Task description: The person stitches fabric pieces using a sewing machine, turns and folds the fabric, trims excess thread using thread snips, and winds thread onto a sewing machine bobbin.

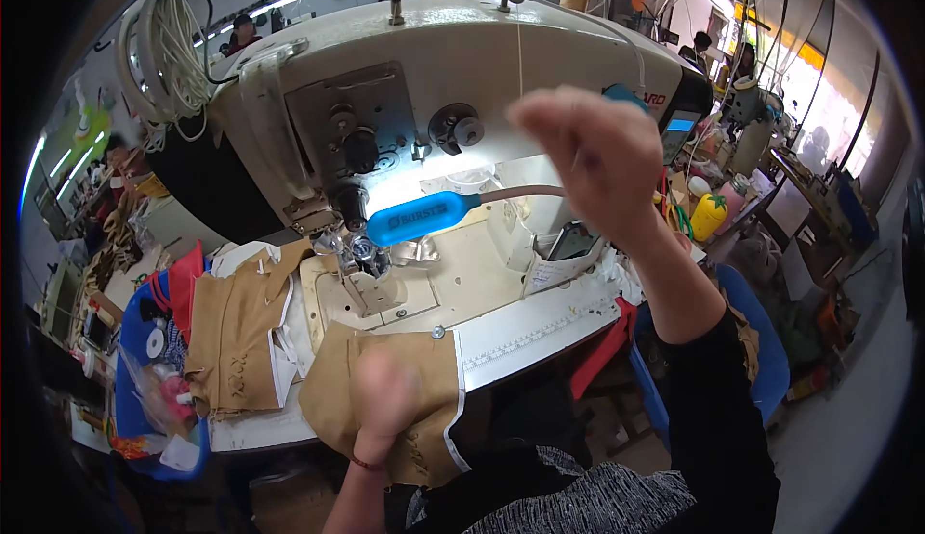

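My left hand (383,394) lies on a tan fabric piece (332,380) with white edging at the machine's front edge. Motion smears its fingers. In front of the sewing machine (549,57), my right hand (602,163) is raised with its fingers curled together. A pale thread (520,52) runs down from the machine's top and ends at those fingertips. Left of and below that hand, a blue lamp (424,217) on a bendy neck lights the needle area. The presser parts (364,255) stand over the bed, behind the fabric under my left hand.
Another tan fabric piece (241,341) lies on the left of the table. A ruler strip (540,335) runs along the front edge. A phone (573,241) sits in a white holder. Blue bins (130,428) stand at both sides; a yellow bottle (708,216) is at right.
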`<state>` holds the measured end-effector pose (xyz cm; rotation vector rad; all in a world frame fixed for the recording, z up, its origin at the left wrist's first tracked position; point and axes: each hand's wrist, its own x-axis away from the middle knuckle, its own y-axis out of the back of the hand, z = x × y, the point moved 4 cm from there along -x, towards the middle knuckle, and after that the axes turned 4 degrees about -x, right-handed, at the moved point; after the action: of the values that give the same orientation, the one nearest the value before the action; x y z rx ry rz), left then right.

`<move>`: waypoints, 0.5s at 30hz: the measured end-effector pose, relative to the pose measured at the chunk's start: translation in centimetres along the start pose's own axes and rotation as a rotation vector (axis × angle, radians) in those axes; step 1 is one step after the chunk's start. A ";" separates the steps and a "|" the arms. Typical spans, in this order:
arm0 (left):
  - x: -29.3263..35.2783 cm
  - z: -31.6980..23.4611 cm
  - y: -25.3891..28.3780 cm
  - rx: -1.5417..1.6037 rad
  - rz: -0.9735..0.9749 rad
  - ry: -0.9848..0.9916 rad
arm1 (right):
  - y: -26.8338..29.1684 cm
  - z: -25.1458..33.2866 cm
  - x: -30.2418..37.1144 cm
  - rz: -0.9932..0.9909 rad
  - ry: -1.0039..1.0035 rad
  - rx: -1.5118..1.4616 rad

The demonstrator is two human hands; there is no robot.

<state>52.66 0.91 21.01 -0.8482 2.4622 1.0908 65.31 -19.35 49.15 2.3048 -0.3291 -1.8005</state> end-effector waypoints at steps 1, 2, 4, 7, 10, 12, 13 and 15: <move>-0.4 -1.1 1.2 0.095 -0.053 -0.105 | -0.3 1.5 0.5 0.086 0.092 0.008; -0.9 -2.7 2.4 0.194 -0.101 -0.212 | -0.5 3.3 1.1 0.202 0.143 0.031; -2.2 -6.6 4.7 0.353 -0.087 -0.175 | -1.9 6.1 4.1 0.361 0.252 -0.010; -5.0 -13.3 6.5 0.823 0.123 0.071 | -3.8 10.1 8.5 0.523 0.288 -0.143; -6.6 -16.6 5.9 1.087 0.327 0.111 | -4.4 11.7 10.9 0.645 0.266 -0.206; -6.8 -15.5 5.6 1.025 0.286 0.013 | -4.0 10.8 11.0 0.581 0.225 -0.160; -6.7 -15.0 5.9 0.964 0.233 -0.098 | -3.8 9.2 10.7 0.554 0.040 -0.322; -6.7 -15.0 6.5 0.666 -0.030 -0.199 | -2.3 6.5 8.9 0.540 -0.146 -0.076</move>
<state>53.06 -4.27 37.83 -0.5293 2.3850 0.2716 61.18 -19.90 38.72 1.8012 -0.8012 -1.6599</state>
